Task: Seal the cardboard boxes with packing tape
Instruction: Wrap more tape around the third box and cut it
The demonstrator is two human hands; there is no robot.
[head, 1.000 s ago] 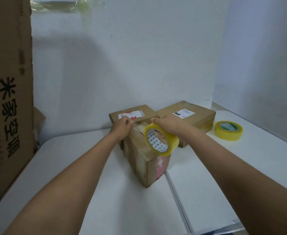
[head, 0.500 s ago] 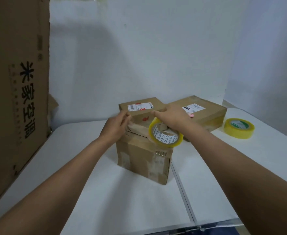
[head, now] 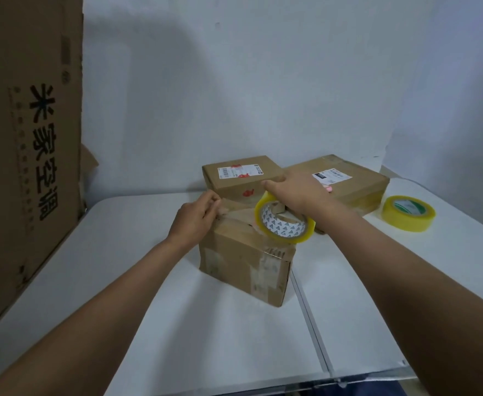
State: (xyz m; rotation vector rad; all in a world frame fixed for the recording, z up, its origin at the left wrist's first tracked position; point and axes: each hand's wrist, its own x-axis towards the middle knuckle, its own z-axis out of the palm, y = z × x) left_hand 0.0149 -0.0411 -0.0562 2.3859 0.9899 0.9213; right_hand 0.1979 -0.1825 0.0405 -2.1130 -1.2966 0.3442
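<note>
A worn cardboard box (head: 243, 261) stands in the middle of the white table (head: 220, 338), patched with old tape. My left hand (head: 196, 220) presses on the box's top left edge, fingers closed over the end of the tape. My right hand (head: 294, 192) grips a yellow tape roll (head: 283, 224) from above. The roll is tilted and rests on the box's top near its right front corner. Behind stand a second box (head: 240, 178) with a shipping label and a flatter third box (head: 357, 187).
A spare yellow tape roll (head: 408, 214) lies flat at the right of the table. A tall cardboard carton (head: 26, 138) with black characters leans at the left. White walls close the back and right. A seam (head: 311, 324) splits the tabletop.
The box has turned, its long side now facing me. My right hand drew the roll lower and toward the box's front right corner, and my left hand slid onto the left edge.
</note>
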